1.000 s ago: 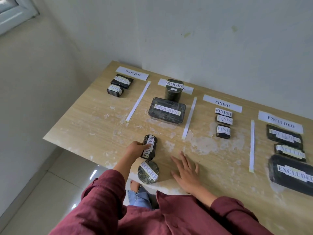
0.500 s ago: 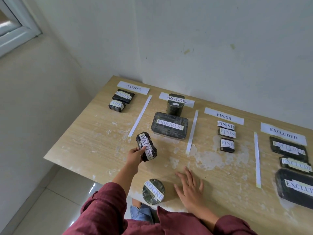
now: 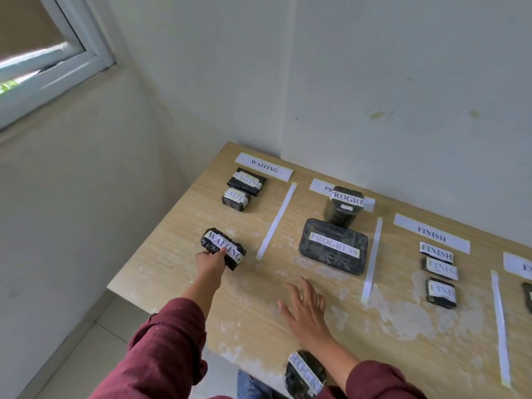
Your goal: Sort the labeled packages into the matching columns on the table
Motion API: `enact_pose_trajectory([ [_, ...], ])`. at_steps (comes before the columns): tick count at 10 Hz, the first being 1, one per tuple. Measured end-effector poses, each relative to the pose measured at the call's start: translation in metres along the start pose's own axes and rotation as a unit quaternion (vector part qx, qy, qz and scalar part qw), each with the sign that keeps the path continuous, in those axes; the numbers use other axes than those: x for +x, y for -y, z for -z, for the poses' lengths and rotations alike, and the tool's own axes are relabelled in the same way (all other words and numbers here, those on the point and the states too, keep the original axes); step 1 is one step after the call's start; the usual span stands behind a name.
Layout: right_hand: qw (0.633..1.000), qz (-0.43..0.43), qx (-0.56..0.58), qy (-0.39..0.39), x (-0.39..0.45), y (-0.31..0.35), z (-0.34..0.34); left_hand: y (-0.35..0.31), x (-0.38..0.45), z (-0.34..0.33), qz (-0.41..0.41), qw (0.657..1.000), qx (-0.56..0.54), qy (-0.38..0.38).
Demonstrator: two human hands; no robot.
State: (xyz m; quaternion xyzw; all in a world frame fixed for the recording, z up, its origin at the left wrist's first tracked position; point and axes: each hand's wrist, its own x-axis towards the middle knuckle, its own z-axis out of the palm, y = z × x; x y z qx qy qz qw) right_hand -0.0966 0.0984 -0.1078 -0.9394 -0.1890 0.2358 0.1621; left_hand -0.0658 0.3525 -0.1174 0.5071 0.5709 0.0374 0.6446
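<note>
My left hand point(image 3: 211, 262) grips a black wrapped package labeled WAITING point(image 3: 223, 249), held low in the leftmost column, below two other WAITING packages point(image 3: 240, 190). My right hand point(image 3: 306, 311) lies flat and open on the wooden table point(image 3: 403, 341), fingers spread. A round black package labeled PROGRESS point(image 3: 305, 374) lies at the table's near edge, partly behind my right forearm. The WAITING column sign point(image 3: 263, 166) is at the back left.
Two PROGRESS packages point(image 3: 334, 246) fill the second column. Three FINISH packages point(image 3: 439, 272) sit in the third. White paper strips point(image 3: 276, 221) divide the columns. The table's left edge drops to a tiled floor. Walls stand behind, a window at upper left.
My left hand lifted the WAITING package from the near edge and carried it left and away into the WAITING column. My right hand stayed flat on the table. The view tilted up.
</note>
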Motion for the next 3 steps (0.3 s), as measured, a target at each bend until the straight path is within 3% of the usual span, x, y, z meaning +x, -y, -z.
enact_pose_trajectory([
  [3,0.999,-0.027,0.001,0.032,0.036,0.037,-0.011,-0.048,0.05,-0.016,-0.049,0.998,0.044,-0.017],
])
